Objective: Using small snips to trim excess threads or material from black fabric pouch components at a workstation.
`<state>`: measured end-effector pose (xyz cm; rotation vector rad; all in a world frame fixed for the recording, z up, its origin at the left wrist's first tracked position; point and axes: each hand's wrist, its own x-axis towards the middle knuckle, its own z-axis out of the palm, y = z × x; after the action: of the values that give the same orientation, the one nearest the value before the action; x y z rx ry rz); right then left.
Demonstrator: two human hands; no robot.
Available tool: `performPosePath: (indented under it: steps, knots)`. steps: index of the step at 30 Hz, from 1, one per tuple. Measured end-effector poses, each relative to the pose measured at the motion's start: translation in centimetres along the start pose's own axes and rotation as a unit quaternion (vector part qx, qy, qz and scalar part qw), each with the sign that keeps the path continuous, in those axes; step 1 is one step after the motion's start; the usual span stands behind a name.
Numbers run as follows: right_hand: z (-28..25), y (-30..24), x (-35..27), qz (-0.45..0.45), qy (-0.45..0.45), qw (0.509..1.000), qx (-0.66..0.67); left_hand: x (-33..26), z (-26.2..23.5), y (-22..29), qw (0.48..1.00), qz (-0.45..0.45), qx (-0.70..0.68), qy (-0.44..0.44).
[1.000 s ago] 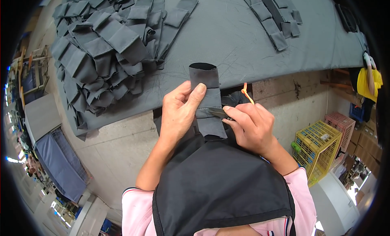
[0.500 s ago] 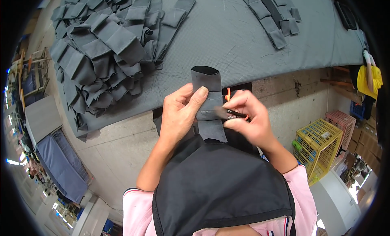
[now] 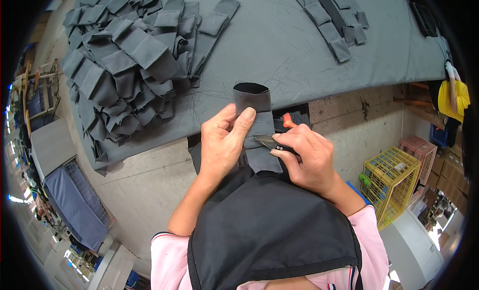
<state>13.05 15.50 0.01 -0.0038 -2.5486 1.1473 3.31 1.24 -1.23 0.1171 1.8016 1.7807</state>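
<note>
My left hand pinches a dark grey sewn fabric strip between thumb and fingers, in front of the table's near edge. The strip stands upright, its looped top end gaping open and its lower end hanging over my black apron. In my right hand is a pair of small black thread snips, gripped in closed fingers. Their metal blades touch or lie just over a seam across the strip, below my left thumb. An orange part shows above my right fingers.
A large heap of similar grey strips covers the left of the grey cloth-covered table. More strips lie at the far right, among loose threads. Yellow crates stand on the right. A person in yellow is at the far right.
The snips have swung from the strip's right edge onto its seam, blades now pointing left. My right hand has turned and closed more around them. My left hand has barely moved.
</note>
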Motion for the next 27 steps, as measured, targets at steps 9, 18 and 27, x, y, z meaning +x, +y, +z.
performPosePath:
  steps: [9,18,27]
  knots:
    - [-0.6,-0.3,0.4,0.033,-0.008,0.999,0.009,0.6,-0.6,0.0,0.999,-0.025,0.032,-0.010]
    - [-0.4,1.9,-0.1,0.237,0.116,0.929,0.258,1.3,-2.9,0.0,0.992,-0.079,-0.091,-0.026]
    - [-4.2,6.4,6.9,0.185,0.181,0.953,0.161,0.5,-12.9,13.6,0.780,0.431,0.413,0.189]
